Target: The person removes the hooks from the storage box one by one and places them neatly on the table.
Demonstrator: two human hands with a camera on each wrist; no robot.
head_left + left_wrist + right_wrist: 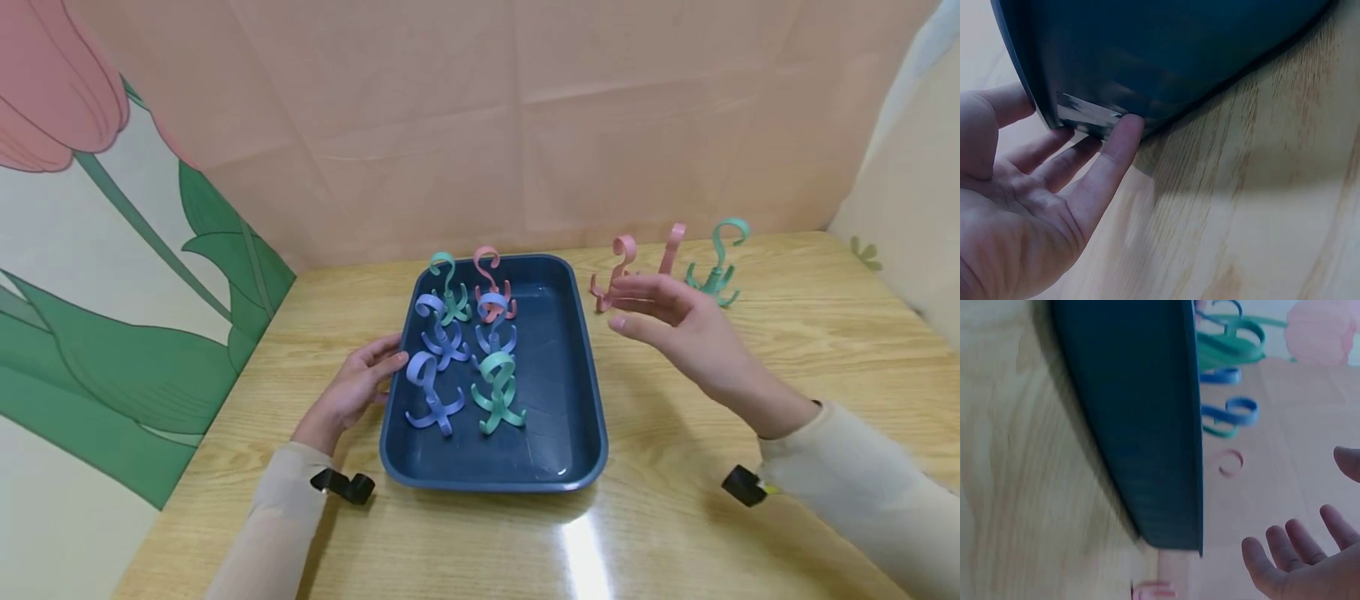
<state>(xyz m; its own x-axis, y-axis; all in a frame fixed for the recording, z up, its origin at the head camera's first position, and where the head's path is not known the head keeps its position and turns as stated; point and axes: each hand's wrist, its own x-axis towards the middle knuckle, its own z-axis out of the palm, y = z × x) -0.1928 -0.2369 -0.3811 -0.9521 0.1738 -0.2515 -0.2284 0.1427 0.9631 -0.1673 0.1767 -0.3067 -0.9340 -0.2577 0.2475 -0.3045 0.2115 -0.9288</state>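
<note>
- Left hand [356, 383] has hold of the dark blue tray [551, 400] by its left side, thumb up at the rim and fingers against the outside wall. The left wrist view shows that grip pretty clearly.
- Right hand [686, 329] is up in the air on the right, fingers fairly straight, thumb apart from them, nothing in it.
- Tray's sitting mid-table, with the hooks standing in its left and middle parts; the right strip is bare.
- Far row in there: a green hook [452, 310] on the left, a pink hook [495, 310] on the right.
- Middle row is a purple pair, left purple hook [447, 343] and right purple hook [495, 337].
- Near row: another purple hook [433, 404] on the left, a lighter green hook [499, 408] on the right.
- Three more stand outside, far right: a loose pink hook [624, 247] just beyond the right fingertips, a second loose pink hook [672, 247] half hidden behind that hand, and a loose green hook [718, 275] furthest right.
- It's all on a wood table [465, 542], pink cloth [450, 125] along the far side, painted tulip [60, 83] on the left wall.
</note>
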